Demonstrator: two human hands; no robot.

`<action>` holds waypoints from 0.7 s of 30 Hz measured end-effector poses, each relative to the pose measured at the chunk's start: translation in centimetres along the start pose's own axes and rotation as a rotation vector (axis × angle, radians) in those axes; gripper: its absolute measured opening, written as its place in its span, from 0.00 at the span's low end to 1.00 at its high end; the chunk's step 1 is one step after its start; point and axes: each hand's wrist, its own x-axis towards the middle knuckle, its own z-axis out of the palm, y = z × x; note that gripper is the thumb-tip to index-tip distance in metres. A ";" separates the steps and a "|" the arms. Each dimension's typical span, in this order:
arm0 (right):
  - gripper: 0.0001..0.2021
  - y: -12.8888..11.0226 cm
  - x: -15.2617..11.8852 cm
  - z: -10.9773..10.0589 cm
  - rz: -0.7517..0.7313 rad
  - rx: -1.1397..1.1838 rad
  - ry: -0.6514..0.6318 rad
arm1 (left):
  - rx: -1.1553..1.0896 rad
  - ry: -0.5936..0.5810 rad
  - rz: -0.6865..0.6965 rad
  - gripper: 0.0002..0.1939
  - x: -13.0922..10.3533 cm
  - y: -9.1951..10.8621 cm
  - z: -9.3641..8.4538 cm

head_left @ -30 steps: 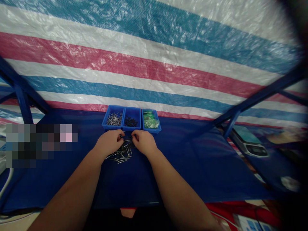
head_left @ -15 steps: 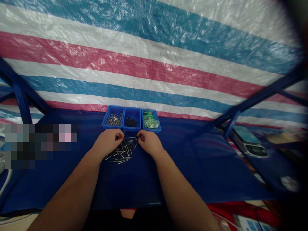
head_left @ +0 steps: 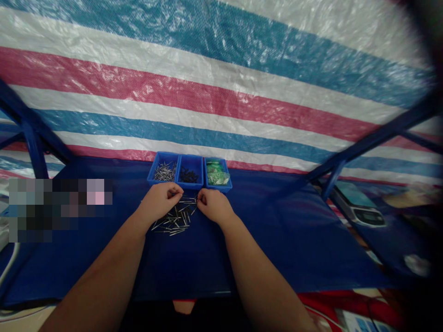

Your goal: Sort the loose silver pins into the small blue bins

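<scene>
A loose pile of thin silver metal pins mixed with dark pieces point(head_left: 178, 219) lies on the blue tabletop between my hands. My left hand point(head_left: 161, 199) is over the pile's upper left edge, thumb and forefinger pinched together; anything between the tips is too small to make out. Across from it, my right hand point(head_left: 217, 205) has its fingers curled and tips pressed together at the pile's right edge, by a few pins; what it grips is hidden. Just beyond the hands stand three blue bins: silver pins point(head_left: 165, 172), small black pieces point(head_left: 188, 175), and green-and-clear packets point(head_left: 217, 174).
A striped plastic sheet point(head_left: 207, 97) hangs behind the blue table point(head_left: 277, 240). Blue metal braces point(head_left: 34, 147) rise at both sides. At the right is a digital scale point(head_left: 368, 216). A blurred-out patch covers things at the left, where a white cable point(head_left: 12, 263) runs down.
My left hand has shifted slightly right and up, its thumb and forefinger now closer together. The right hand has barely moved. The pile looks the same.
</scene>
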 end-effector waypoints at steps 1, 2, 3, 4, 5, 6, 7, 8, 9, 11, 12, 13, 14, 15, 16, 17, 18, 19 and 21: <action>0.05 0.0 0.0 0.0 0.002 0.001 0.000 | -0.066 0.071 0.009 0.09 0.1 0.0 0.2; 0.05 0.0 0.0 0.0 0.004 0.009 0.001 | -0.131 0.153 0.015 0.10 0.2 0.1 0.3; 0.05 0.0 0.1 0.0 0.007 0.022 0.005 | -0.187 0.241 0.018 0.11 0.3 0.1 0.5; 0.05 0.0 0.1 0.0 0.009 0.039 0.012 | -0.230 0.328 0.018 0.12 0.5 0.2 0.7; 0.04 0.1 0.1 0.0 0.008 0.058 0.022 | -0.261 0.404 0.017 0.12 0.6 0.2 0.8; 0.04 0.1 0.2 0.1 0.006 0.075 0.034 | -0.282 0.467 0.017 0.13 0.8 0.2 1.0; 0.03 0.2 0.2 0.1 0.002 0.090 0.045 | -0.292 0.516 0.017 0.13 1.0 0.3 1.1; 0.03 0.2 0.2 0.2 -0.002 0.103 0.054 | -0.293 0.550 0.017 0.13 1.1 0.3 1.2; 0.02 0.3 0.3 0.2 -0.007 0.114 0.060 | -0.282 0.565 0.016 0.14 1.2 0.3 1.3; 0.02 0.3 0.3 0.3 -0.021 0.136 0.065 | -0.225 0.533 0.018 0.15 1.3 0.4 1.4; 0.02 0.4 0.3 0.4 -0.030 0.150 0.068 | -0.180 0.486 0.023 0.16 1.3 0.4 1.4; 0.02 0.5 0.3 0.5 -0.038 0.165 0.072 | -0.133 0.423 0.032 0.19 1.2 0.5 1.5; 0.02 0.5 0.3 0.6 -0.044 0.182 0.078 | -0.090 0.353 0.048 0.21 1.1 0.5 1.5; 0.02 0.6 0.3 0.7 -0.049 0.201 0.085 | -0.055 0.284 0.070 0.22 1.0 0.6 1.5; 0.02 0.7 0.3 0.8 -0.052 0.223 0.092 | -0.027 0.232 0.094 0.22 0.9 0.7 1.5; 0.02 0.8 0.3 0.8 -0.059 0.246 0.097 | -0.005 0.203 0.116 0.21 0.8 0.8 1.4; 0.02 0.9 0.4 0.8 -0.070 0.272 0.104 | 0.010 0.196 0.133 0.19 0.6 0.8 1.3; 0.02 1.0 0.3 0.8 -0.085 0.302 0.112 | 0.021 0.203 0.141 0.17 0.5 0.9 1.2; 0.01 1.0 0.3 0.6 -0.121 0.375 0.129 | 0.040 0.218 0.132 0.13 0.4 1.0 0.7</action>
